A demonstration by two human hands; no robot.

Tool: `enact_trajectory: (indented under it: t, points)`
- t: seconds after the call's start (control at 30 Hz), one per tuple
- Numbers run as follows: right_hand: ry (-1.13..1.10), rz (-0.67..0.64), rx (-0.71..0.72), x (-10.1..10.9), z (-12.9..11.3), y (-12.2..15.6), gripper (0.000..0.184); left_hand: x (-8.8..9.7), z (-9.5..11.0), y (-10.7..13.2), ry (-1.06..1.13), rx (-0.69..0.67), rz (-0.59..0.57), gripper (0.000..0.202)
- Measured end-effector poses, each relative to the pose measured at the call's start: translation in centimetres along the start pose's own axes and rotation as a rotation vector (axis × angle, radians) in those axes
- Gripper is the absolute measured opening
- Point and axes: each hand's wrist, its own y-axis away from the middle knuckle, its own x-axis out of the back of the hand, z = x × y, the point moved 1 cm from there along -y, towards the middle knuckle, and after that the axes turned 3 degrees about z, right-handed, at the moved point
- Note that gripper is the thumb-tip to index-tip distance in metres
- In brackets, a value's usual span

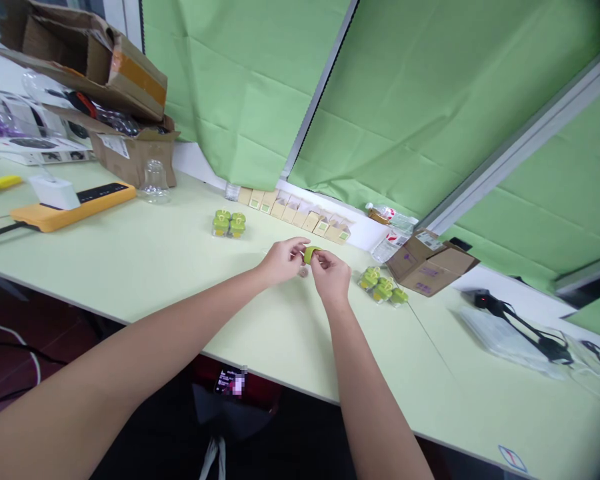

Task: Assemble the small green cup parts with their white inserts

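Left hand (281,261) and right hand (331,277), both grips pinched nearly shut, held one small green moulded piece (311,254) just above the pale green surface (155,273); just beside lay clustered green packs (379,285), with a second cluster (229,224) and a row of small tan cards (295,215) farther off.

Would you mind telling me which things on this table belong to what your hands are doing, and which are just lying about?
In use:
left hand
right hand
small green piece, held between them
green cluster near the right hand
green pack further left

Lying about:
orange power strip
glass bottle
cardboard box
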Motion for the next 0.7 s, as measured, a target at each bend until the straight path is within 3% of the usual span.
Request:
enact_trajectory:
  t: [0.17, 0.4, 0.7]
  points:
    - [-0.188, -0.074, -0.048, -0.7, 0.9, -0.1, 0.027, 0.2, -0.7, -1.0, 0.224, 0.145, 0.061, 0.022]
    - [-0.218, -0.020, -0.056, -1.0, 1.1, 0.3, 0.032, 0.2, -0.3, -0.8, 0.340, 0.194, 0.049, 0.021]
    - [-0.119, -0.046, 0.029, -1.0, 0.3, 0.5, 0.035, 0.4, -0.2, -1.0, 0.250, 0.165, 0.054, 0.018]
